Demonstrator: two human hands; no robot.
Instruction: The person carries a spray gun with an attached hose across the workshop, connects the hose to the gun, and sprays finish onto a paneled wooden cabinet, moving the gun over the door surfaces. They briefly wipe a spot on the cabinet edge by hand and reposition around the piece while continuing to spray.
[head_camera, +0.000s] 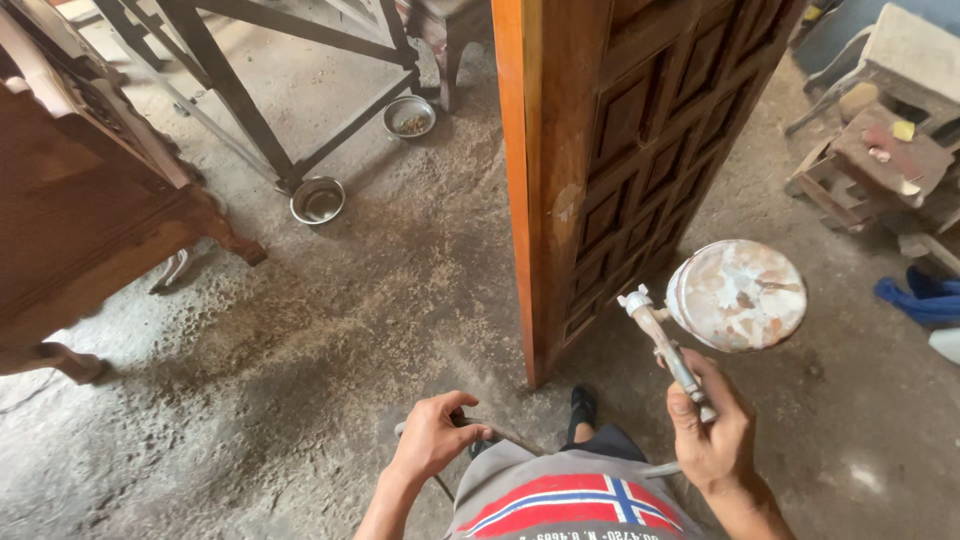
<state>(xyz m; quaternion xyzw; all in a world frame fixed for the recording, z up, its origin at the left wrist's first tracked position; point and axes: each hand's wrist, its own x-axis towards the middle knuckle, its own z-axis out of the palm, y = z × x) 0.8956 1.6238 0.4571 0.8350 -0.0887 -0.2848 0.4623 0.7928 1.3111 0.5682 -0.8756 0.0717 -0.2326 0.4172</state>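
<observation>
Head view, looking down: nearest, the left hand curls around a thin hose, mostly hidden behind the knee. At near right, the right hand grips a spray gun with a paint-crusted cup. Beyond stands a carved wooden door, its top cut off. Far left, two metal bowls sit on the dusty floor.

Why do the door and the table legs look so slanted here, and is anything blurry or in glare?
Head view: the wide lens bends straight lines, so the carved wooden door and metal frame lean outward. Daylight is soft and shadows faint, with a pale patch of light on the concrete floor. The spray gun in the right hand looks sharp; the left hand is slightly soft.
</observation>
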